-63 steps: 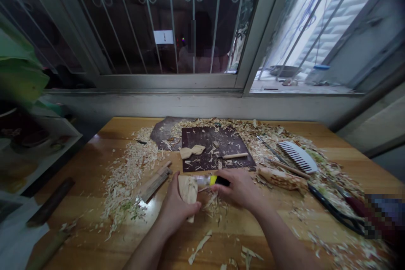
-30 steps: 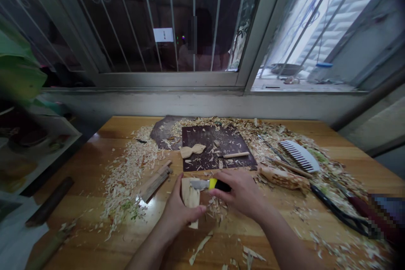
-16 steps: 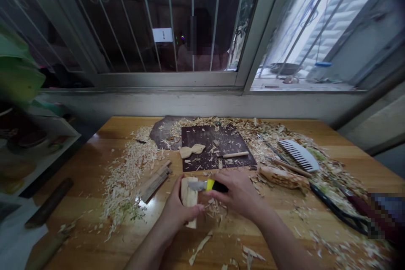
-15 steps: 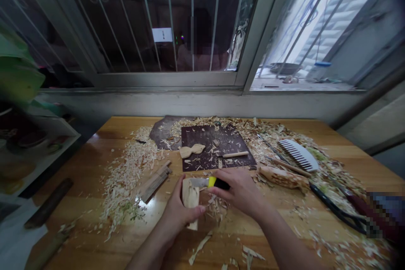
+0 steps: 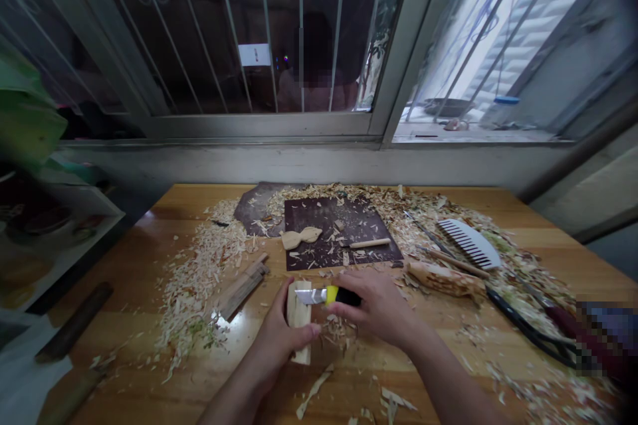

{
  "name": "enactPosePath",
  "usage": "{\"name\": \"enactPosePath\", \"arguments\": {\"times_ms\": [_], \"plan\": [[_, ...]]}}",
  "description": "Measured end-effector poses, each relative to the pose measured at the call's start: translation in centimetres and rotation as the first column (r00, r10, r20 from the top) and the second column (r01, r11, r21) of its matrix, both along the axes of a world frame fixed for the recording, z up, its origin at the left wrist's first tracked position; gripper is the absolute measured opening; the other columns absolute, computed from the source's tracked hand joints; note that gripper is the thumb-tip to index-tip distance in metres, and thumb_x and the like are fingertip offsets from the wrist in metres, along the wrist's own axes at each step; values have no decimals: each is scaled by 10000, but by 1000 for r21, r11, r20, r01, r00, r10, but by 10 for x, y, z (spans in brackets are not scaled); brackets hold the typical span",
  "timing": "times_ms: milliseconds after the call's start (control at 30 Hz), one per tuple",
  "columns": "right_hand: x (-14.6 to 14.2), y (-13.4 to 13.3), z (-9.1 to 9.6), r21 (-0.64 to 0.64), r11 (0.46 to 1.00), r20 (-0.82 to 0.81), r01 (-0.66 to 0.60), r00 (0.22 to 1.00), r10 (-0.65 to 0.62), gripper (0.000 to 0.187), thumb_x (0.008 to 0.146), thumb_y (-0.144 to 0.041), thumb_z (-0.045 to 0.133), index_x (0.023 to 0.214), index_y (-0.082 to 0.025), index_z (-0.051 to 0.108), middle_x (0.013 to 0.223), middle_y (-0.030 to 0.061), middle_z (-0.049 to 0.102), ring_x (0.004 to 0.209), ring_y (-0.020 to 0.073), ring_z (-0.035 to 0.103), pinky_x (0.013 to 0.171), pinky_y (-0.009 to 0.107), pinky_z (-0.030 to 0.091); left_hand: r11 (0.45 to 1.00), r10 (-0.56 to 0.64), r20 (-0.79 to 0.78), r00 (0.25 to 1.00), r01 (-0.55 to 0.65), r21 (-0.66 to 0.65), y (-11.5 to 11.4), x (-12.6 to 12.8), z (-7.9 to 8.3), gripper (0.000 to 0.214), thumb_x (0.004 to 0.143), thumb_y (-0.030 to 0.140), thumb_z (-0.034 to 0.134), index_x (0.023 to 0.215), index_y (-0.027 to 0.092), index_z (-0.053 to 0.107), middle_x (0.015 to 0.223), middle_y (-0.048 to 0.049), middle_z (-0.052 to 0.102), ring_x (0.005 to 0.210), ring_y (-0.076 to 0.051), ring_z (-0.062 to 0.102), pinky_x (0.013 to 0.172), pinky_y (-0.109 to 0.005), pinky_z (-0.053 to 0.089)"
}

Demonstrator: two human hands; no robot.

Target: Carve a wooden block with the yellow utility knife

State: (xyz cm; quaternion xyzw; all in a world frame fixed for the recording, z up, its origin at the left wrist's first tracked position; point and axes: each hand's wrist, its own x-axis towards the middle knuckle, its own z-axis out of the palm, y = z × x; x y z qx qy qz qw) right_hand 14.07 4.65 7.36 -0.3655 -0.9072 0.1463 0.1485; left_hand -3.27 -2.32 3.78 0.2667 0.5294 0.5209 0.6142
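Observation:
My left hand (image 5: pixel 285 331) is wrapped round a pale block of wood (image 5: pixel 300 319), held upright with the thumb across its near face. My right hand (image 5: pixel 371 302) grips a utility knife (image 5: pixel 331 295) by its black and yellow handle. The knife's blade points left and lies over the upper part of the block's face; whether it cuts in, I cannot tell. Beyond my hands, a carved wooden piece with a narrow waist (image 5: pixel 302 238) lies on a dark mat (image 5: pixel 323 212), with a small light-handled carving knife (image 5: pixel 369 244) to its right.
Wood shavings (image 5: pixel 194 272) are strewn over the wooden table (image 5: pixel 149 292). Left of my hands lie wood strips (image 5: pixel 244 289) and a dark stick (image 5: pixel 74 322). To the right are a white comb (image 5: pixel 469 244), a partly peeled branch (image 5: pixel 445 279) and a black-handled tool (image 5: pixel 528 327).
The knife blade has shifted slightly left and down over the block, and its tilt has changed a little. Both hands keep their grips in nearly the same place.

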Motion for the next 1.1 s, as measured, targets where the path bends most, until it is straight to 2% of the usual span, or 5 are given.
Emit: {"name": "enactPosePath", "arguments": {"times_ms": [133, 367, 567, 800, 1100], "plan": [[0, 1, -1, -25, 999, -3, -29, 1000, 29, 405, 787, -568, 415, 804, -204, 591, 717, 12, 610, 672, 141, 527, 567, 225, 290, 1000, -17, 35, 999, 16, 19, -1, 1, 2, 985, 442, 285, 763, 1302, 158, 299, 1145, -123, 558, 1002, -267, 523, 822, -318, 404], [8, 16, -17, -51, 964, -4, 261, 965, -262, 395, 810, -546, 388, 863, -215, 597, 745, 22, 635, 669, 160, 559, 570, 233, 317, 996, -84, 71, 994, 84, 4, -5, 2, 5, 815, 446, 266, 758, 1193, 187, 441, 1110, -77, 563, 858, -192, 541, 718, -251, 415], [-3, 0, -7, -101, 990, -87, 102, 990, -111, 371, 818, -525, 389, 833, -203, 573, 731, 19, 610, 665, 144, 534, 577, 225, 324, 993, -120, 312, 943, 115, 34, -1, -6, -8, 520, 549, 286, 713, 1033, 169, 565, 986, -85, 614, 884, -214, 560, 735, -282, 425], [-18, -9, -16, -60, 985, -89, 159, 982, -164, 335, 818, -505, 412, 865, -215, 574, 758, 17, 616, 675, 149, 535, 566, 231, 314, 993, -83, 636, 767, 116, -10, 3, -3, -8, 632, 668, 614, 497, 1163, 222, 486, 950, -75, 626, 784, -193, 600, 694, -305, 446], [-24, -21, -6, -57, 998, -52, 15, 998, -18, 327, 797, -512, 439, 791, -213, 571, 746, 15, 610, 689, 151, 537, 589, 232, 321, 996, -21, 647, 763, 75, -57, 6, 2, -11, 512, 765, 471, 461, 1176, 166, 484, 803, -60, 639, 595, -149, 585, 575, -265, 434]]}}
